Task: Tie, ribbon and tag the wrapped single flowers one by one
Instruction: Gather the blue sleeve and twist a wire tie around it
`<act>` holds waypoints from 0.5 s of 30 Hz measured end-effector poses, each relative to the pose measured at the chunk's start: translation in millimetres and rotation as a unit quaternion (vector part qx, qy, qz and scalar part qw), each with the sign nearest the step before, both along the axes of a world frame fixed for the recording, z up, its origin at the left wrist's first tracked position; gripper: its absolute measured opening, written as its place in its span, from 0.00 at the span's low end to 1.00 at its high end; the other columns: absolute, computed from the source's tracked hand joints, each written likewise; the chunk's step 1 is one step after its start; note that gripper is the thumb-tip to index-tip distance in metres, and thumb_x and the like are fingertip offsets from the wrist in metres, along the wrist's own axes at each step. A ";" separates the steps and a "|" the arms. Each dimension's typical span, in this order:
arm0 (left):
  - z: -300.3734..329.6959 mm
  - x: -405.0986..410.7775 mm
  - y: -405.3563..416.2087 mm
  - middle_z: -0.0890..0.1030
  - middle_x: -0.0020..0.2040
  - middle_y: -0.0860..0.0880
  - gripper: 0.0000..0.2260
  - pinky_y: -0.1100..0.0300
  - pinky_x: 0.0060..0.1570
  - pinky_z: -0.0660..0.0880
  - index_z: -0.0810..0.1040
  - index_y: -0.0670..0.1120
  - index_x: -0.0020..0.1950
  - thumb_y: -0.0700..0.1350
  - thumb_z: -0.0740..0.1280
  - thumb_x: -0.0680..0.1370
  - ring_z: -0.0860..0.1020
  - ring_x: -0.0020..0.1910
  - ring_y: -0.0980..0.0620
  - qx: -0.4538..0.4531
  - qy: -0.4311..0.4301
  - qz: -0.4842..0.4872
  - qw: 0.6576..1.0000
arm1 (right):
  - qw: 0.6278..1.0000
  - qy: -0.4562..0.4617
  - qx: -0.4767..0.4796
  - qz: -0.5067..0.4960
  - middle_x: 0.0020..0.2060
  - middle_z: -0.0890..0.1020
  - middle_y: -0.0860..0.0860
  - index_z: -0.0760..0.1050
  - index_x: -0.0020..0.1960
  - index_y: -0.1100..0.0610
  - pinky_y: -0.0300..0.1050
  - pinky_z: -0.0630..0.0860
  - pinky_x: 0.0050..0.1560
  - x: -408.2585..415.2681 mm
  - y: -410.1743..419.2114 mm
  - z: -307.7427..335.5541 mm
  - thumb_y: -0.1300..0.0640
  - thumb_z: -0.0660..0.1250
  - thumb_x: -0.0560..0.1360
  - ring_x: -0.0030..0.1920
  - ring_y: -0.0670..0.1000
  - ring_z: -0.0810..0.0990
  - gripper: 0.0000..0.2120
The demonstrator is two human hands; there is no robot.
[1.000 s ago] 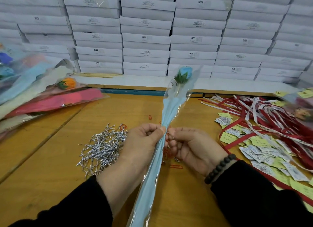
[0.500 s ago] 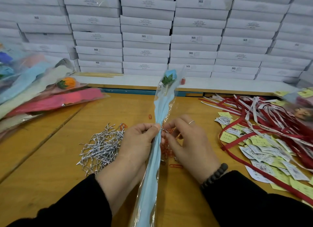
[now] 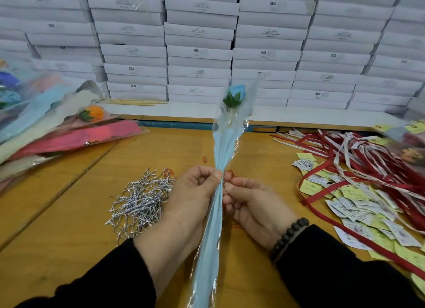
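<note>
Blue-wrapped flower (image 3: 226, 144) stands upright over the table (image 3: 69, 227), my left hand (image 3: 190, 197) clamped on the gathered sleeve. My right hand (image 3: 255, 204) pinches a wire tie (image 3: 224, 185) beside it. If my squeeze slackens, the gathers could spread and the twist slip. The tie itself is barely visible; my fingers hide it.

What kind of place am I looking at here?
Probably a small packing workshop for gift flowers: stacked white boxes line the back, and the wooden table holds wire ties, ribbons and wrapped flowers.
</note>
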State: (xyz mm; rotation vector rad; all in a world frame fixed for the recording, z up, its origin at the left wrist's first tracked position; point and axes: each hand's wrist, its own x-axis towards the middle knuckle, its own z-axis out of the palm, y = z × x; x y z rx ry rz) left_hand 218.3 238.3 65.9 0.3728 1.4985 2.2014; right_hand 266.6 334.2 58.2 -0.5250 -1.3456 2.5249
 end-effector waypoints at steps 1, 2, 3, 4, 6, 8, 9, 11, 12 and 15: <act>-0.7 0.4 0.5 0.77 0.31 0.42 0.05 0.63 0.22 0.74 0.76 0.37 0.44 0.39 0.64 0.77 0.73 0.21 0.53 0.004 -0.003 -0.005 1.000 | 1.000 -0.004 -0.004 0.008 0.26 0.79 0.54 0.71 0.53 0.65 0.35 0.73 0.23 -0.1 -0.8 -0.5 0.70 0.64 0.74 0.23 0.45 0.76 0.08; -1.3 0.8 0.9 0.77 0.31 0.41 0.05 0.63 0.22 0.74 0.76 0.38 0.44 0.39 0.64 0.77 0.72 0.20 0.52 0.009 -0.004 -0.008 1.000 | 1.000 -0.006 -0.001 0.014 0.26 0.79 0.54 0.71 0.52 0.64 0.35 0.72 0.23 -0.3 -0.6 -1.2 0.70 0.63 0.74 0.22 0.45 0.75 0.08; -1.7 1.1 1.3 0.77 0.29 0.42 0.05 0.63 0.21 0.74 0.75 0.38 0.44 0.39 0.64 0.77 0.72 0.20 0.52 0.013 -0.004 -0.010 1.000 | 1.000 -0.008 0.009 0.018 0.25 0.78 0.53 0.72 0.51 0.64 0.34 0.72 0.22 -0.4 -0.5 -1.5 0.69 0.63 0.74 0.22 0.44 0.75 0.07; -1.9 1.5 1.6 0.76 0.27 0.42 0.05 0.63 0.21 0.74 0.75 0.38 0.44 0.39 0.64 0.77 0.71 0.19 0.52 0.015 -0.003 -0.011 1.000 | 1.000 -0.009 0.020 0.021 0.25 0.78 0.53 0.72 0.50 0.63 0.34 0.71 0.22 -0.2 -0.3 -1.6 0.68 0.63 0.74 0.22 0.44 0.74 0.05; -1.8 1.6 1.5 0.74 0.25 0.42 0.05 0.63 0.20 0.72 0.74 0.37 0.45 0.38 0.64 0.77 0.70 0.19 0.51 0.019 -0.001 -0.011 1.000 | 0.998 -0.012 0.051 0.021 0.25 0.79 0.53 0.72 0.47 0.62 0.35 0.71 0.22 0.1 0.1 -2.1 0.67 0.64 0.74 0.21 0.44 0.74 0.03; -1.7 1.9 2.2 0.74 0.28 0.40 0.05 0.63 0.20 0.70 0.74 0.37 0.44 0.39 0.64 0.77 0.69 0.18 0.50 0.019 0.005 -0.013 1.000 | 0.994 -0.019 0.103 0.025 0.26 0.79 0.53 0.73 0.44 0.60 0.36 0.71 0.23 0.4 -0.8 -3.2 0.65 0.66 0.74 0.21 0.45 0.74 0.02; -2.1 2.0 2.7 0.74 0.29 0.40 0.05 0.63 0.20 0.69 0.74 0.37 0.44 0.39 0.65 0.76 0.69 0.18 0.50 0.010 0.012 -0.011 1.000 | 0.990 -0.024 0.134 0.028 0.27 0.80 0.53 0.73 0.43 0.60 0.37 0.72 0.25 0.5 -1.6 -3.6 0.64 0.67 0.74 0.22 0.46 0.75 0.03; -2.1 2.6 3.4 0.74 0.30 0.40 0.05 0.63 0.20 0.69 0.75 0.38 0.43 0.40 0.65 0.76 0.68 0.19 0.50 -0.004 0.026 -0.005 1.000 | 0.982 -0.025 0.182 0.028 0.27 0.80 0.52 0.73 0.42 0.59 0.39 0.73 0.27 0.7 -2.9 -3.6 0.64 0.67 0.73 0.23 0.46 0.75 0.04; -1.4 3.1 3.1 0.74 0.30 0.40 0.06 0.63 0.20 0.69 0.74 0.37 0.44 0.39 0.65 0.76 0.68 0.19 0.50 -0.002 0.028 -0.003 1.000 | 0.979 -0.022 0.200 0.026 0.25 0.80 0.51 0.73 0.41 0.59 0.37 0.72 0.25 0.8 -3.0 -2.6 0.65 0.67 0.73 0.22 0.45 0.75 0.05; 2.7 3.7 0.4 0.75 0.28 0.40 0.05 0.61 0.19 0.72 0.74 0.34 0.45 0.37 0.65 0.76 0.70 0.18 0.48 0.004 0.027 0.015 1.000 | 0.963 -0.018 0.268 0.011 0.23 0.78 0.50 0.72 0.39 0.59 0.33 0.68 0.20 1.3 -2.2 2.3 0.68 0.67 0.72 0.20 0.44 0.73 0.07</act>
